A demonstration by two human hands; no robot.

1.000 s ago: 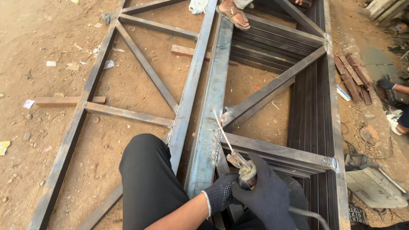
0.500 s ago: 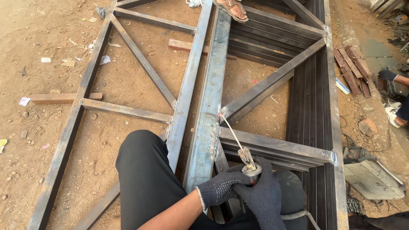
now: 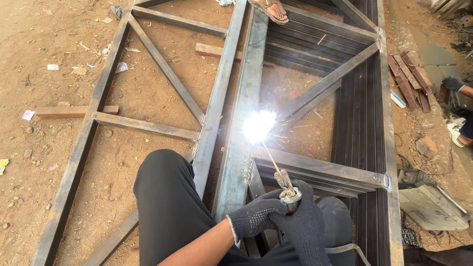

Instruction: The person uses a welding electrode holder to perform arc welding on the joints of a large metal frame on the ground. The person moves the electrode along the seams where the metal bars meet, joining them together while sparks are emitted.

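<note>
Gloves on, we clamp left hand (image 3: 256,216) and right hand (image 3: 303,224) around the electrode holder (image 3: 287,189); its welding rod (image 3: 270,156) burns a white arc (image 3: 259,126) on the steel frame (image 3: 246,98), beyond our knee (image 3: 165,187).

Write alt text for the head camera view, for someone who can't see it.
Two gloved hands, the left hand and right hand, grip an electrode holder whose rod strikes a bright arc on a steel frame lying on dirt. The person's knee in black trousers rests beside it; a sandalled foot stands at the far end.
</note>
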